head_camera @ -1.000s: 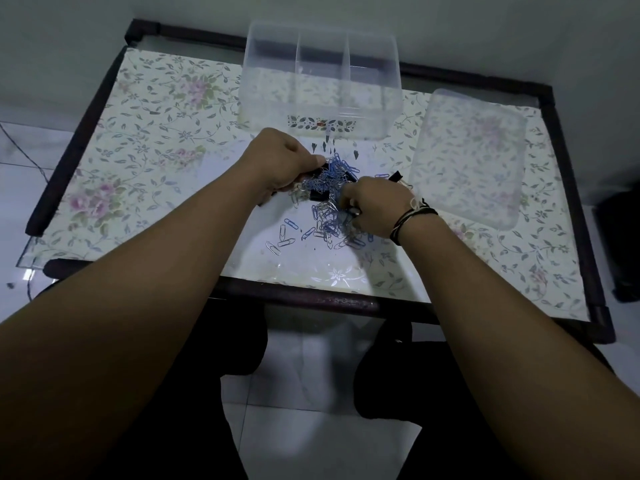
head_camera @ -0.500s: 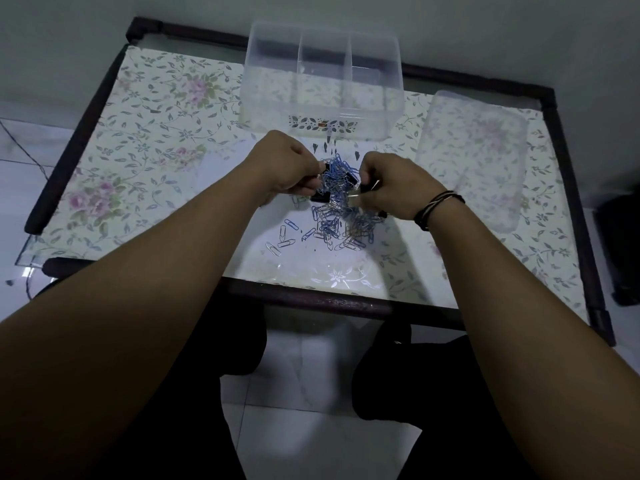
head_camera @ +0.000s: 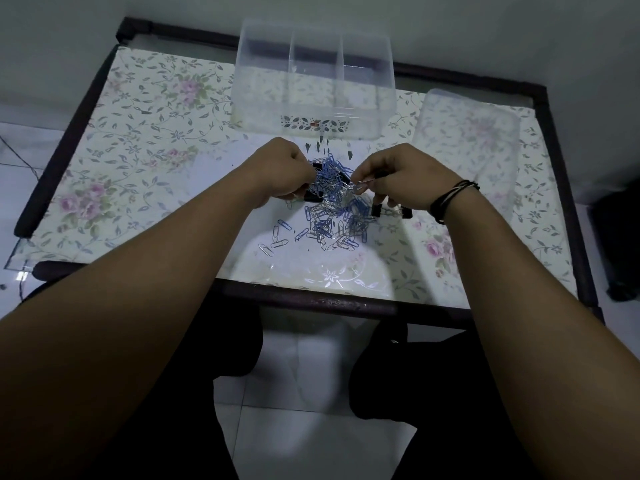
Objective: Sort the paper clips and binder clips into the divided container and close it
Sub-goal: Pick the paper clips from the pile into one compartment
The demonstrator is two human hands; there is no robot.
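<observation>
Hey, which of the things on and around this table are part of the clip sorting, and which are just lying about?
Part of the job:
- paper clips
- binder clip
- container, open, compartments look empty
- lid, lying beside it
- left hand and right hand, both pinching clips

Just lying about:
- floral table cover
- wristbands
- cable on the floor

Both forearms extended forward, converging mid-scene. Left hand (head_camera: pixel 284 173) knuckles up, fingers curled under, pinching. Right hand (head_camera: pixel 398 176) knuckles up, fingers curled, thumb and forefinger pinching. Hands near, not touching. Dark cords on right wrist.
</observation>
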